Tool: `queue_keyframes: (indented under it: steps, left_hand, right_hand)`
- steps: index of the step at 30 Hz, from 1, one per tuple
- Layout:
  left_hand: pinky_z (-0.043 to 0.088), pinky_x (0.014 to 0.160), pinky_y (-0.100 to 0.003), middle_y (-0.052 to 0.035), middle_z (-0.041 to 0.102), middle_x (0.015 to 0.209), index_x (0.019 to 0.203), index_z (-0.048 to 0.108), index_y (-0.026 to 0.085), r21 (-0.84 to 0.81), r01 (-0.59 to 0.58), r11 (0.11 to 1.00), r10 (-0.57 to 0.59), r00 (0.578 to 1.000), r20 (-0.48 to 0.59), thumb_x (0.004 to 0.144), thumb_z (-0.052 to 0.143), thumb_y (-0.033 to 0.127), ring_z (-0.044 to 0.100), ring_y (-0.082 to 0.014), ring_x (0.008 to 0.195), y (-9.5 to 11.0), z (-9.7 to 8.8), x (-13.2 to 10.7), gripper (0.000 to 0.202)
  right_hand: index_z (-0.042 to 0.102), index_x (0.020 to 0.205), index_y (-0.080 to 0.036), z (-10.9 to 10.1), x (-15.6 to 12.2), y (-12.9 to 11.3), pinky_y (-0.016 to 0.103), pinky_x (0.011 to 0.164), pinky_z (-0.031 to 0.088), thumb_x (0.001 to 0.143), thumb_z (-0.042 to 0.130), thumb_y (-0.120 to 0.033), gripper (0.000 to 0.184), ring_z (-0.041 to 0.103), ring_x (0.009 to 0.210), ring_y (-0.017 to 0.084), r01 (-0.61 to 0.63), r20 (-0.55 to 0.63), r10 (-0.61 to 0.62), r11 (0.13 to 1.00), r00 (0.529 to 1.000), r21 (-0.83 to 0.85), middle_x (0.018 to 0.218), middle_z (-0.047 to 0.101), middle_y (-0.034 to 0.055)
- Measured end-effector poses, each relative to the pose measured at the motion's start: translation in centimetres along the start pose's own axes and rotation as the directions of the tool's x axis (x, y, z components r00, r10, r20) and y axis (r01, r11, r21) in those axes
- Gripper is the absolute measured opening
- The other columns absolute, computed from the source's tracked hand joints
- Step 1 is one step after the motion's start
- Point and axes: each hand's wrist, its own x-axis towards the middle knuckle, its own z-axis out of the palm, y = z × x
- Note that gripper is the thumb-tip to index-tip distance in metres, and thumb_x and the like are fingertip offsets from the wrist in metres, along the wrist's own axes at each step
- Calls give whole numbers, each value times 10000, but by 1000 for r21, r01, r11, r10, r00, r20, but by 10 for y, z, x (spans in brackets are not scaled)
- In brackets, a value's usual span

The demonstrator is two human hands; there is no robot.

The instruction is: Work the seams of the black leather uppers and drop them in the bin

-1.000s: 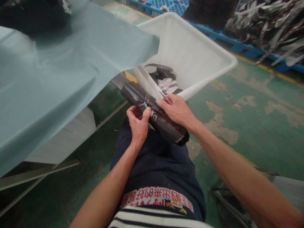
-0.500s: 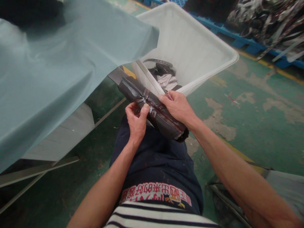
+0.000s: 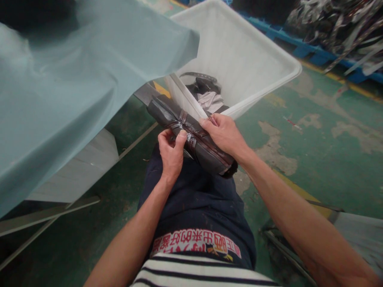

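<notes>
A dark, rolled leather-like bundle (image 3: 206,149) lies slantwise in front of my thighs, wrapped with thin brown straps (image 3: 196,139) that cross near its middle. My left hand (image 3: 172,149) is closed at the near side of this crossing, thumb and fingers pinched on the strapped bundle. Over the far side, my right hand (image 3: 223,131) is closed against the bundle, with a small brownish strip (image 3: 213,120) between thumb and forefinger. Whether that strip belongs to the straps I cannot tell. The fingertips under the bundle are hidden.
A white plastic bin (image 3: 245,56) stands just beyond the bundle, with belts and scraps (image 3: 209,99) inside. A blue-grey sheet (image 3: 89,79) overhangs at left above a metal frame (image 3: 50,215). Blue pallets (image 3: 308,52) carry piled straps at the far right. The green floor (image 3: 335,175) is worn.
</notes>
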Motion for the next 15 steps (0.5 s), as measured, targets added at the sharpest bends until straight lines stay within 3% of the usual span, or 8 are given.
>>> queue_keyframes:
  steps: [10, 15]
  left_hand:
    - [571, 968, -374, -71, 700, 1181, 1136, 601, 209, -5, 52, 999, -52, 999, 11, 799, 827, 643, 696, -212, 1047, 5, -2, -2, 594]
    - [572, 776, -299, -59, 681, 1105, 1100, 602, 205, -3, 75, 997, -75, 997, 18, 787, 784, 768, 669, -173, 908, -1, -1, -4, 669]
  right_hand:
    - [501, 706, -233, 0, 1, 3, 320, 650, 307, 955, 627, -495, 383, 416, 683, 131, -13, 32, 11, 998, 999, 64, 678, 462, -46]
    - [489, 700, -234, 1, 1, 3, 324, 638, 281, 965, 620, -501, 398, 400, 675, 130, -12, 21, 11, 998, 1000, 61, 664, 449, -49]
